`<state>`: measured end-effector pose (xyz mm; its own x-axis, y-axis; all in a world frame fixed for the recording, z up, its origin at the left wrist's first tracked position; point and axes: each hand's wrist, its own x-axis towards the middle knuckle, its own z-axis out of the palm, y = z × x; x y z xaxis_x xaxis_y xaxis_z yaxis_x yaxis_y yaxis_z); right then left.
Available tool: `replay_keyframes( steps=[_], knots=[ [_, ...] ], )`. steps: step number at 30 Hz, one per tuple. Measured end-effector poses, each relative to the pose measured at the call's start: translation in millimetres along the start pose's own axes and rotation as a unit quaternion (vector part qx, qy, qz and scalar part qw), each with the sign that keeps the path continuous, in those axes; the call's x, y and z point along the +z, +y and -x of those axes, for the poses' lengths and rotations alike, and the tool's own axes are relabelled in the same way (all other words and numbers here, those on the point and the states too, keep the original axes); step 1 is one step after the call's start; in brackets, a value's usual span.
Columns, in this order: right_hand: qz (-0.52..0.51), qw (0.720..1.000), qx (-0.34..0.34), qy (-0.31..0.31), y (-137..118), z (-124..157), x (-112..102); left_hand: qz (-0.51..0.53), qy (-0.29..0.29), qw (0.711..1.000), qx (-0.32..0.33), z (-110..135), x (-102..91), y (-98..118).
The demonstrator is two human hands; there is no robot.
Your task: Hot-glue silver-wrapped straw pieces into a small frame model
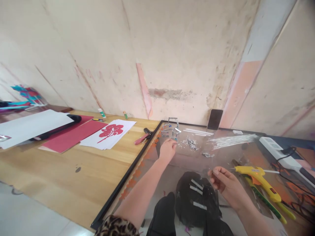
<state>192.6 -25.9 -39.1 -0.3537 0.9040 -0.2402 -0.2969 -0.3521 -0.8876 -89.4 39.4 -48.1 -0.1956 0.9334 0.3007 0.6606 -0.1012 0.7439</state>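
Note:
My left hand [167,150] reaches across the glass-like tabletop, its fingers drawn together at the near side of a small frame of silvery pieces [173,127]. Whether it grips part of that frame or a loose bit cannot be made out. My right hand [225,183] is closed in a pinch above the table; whatever lies between thumb and forefinger is too small to name. Beyond the hands are a heap of short silvery bits [191,143] and a bundle of thin white wires [232,141]. Several grey strips [199,206] lie nearer me.
At the right are a yellow hot glue gun [258,178], green-handled pliers [267,203] and a white power strip [280,154] with cables. A phone [215,119] leans on the wall. Keys [144,137], paper with a red flower [108,134] and red sheets [71,136] lie left.

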Motion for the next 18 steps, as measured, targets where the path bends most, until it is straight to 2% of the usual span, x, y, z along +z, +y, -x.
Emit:
replay_keyframes(
  steps=[3, 6, 8, 11, 14, 18],
  knots=[
    [-0.009, 1.0, 0.004, 0.001, 1, -1, -1, 0.03, -0.009, 1.0, -0.003, 11, 0.3, 11],
    [-0.006, 1.0, 0.012, -0.006, 1, 0, 0, 0.087, -0.079, 0.993, 0.01, 39, 6.5, 39],
    [-0.004, 1.0, 0.019, -0.01, 1, 1, 1, 0.204, -0.167, 0.965, -0.008, 61, 11.3, 60],
    [0.006, 1.0, 0.019, -0.011, 0, 4, 2, 0.304, -0.232, 0.921, -0.074, 86, 15.1, 86],
    [0.032, 0.999, 0.011, -0.014, 0, 6, 4, 0.362, -0.244, 0.892, -0.119, 98, 16.1, 97],
    [0.076, 0.997, 0.005, -0.006, 3, 6, 9, 0.388, -0.221, 0.884, -0.136, 104, 19.3, 99]
  ],
)
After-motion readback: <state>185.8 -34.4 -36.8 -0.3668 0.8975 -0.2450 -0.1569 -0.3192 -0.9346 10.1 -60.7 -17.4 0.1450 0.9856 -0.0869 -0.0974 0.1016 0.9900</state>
